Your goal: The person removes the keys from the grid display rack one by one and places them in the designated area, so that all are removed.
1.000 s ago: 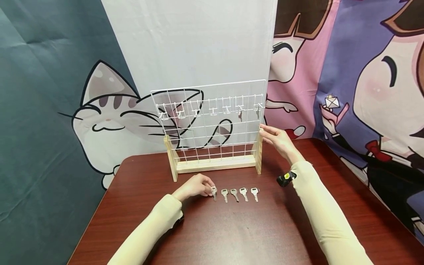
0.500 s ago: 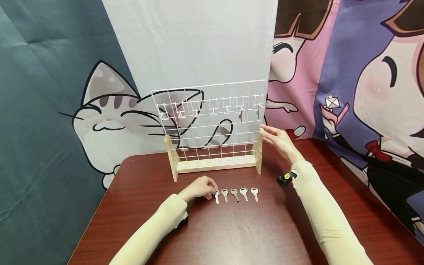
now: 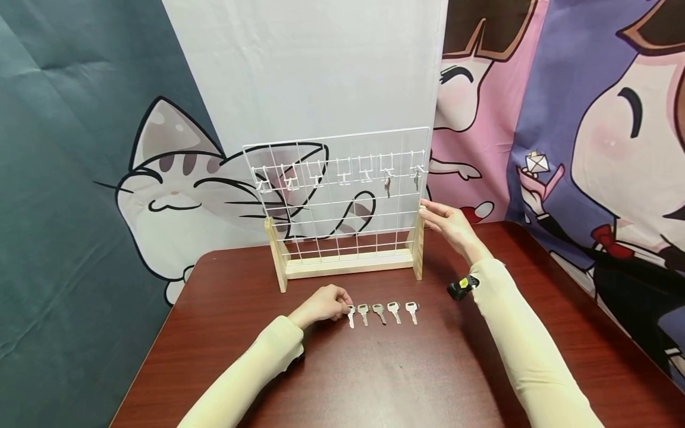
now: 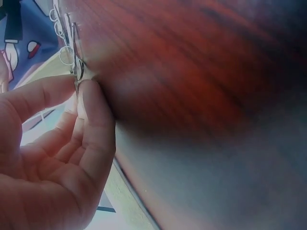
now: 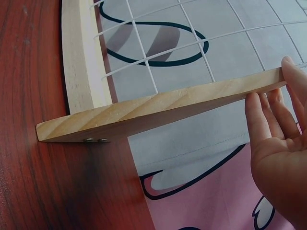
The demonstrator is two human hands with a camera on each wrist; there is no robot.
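My left hand [image 3: 323, 303] pinches a silver key [image 3: 351, 320] by its head between thumb and index finger, close over the table at the left end of a row of keys. The left wrist view shows those fingertips pressed together on the thin metal. To the right, my right hand [image 3: 452, 229] holds the top of the rack's right wooden upright [image 5: 158, 105], thumb on one side and fingers on the other. The white wire grid rack [image 3: 342, 136] carries several hooks. A key [image 3: 387, 187] and another key [image 3: 416, 180] hang from its two rightmost hooks.
Several more keys, such as the middle key [image 3: 379, 315], lie side by side on the reddish-brown table [image 3: 374, 380]. The rack's wooden base [image 3: 348, 265] stands behind them. A printed cartoon curtain [image 3: 321, 71] hangs close behind the table.
My left hand has shifted slightly right with the key, which now sits closer to the others in the row. The right hand has stayed on the upright.
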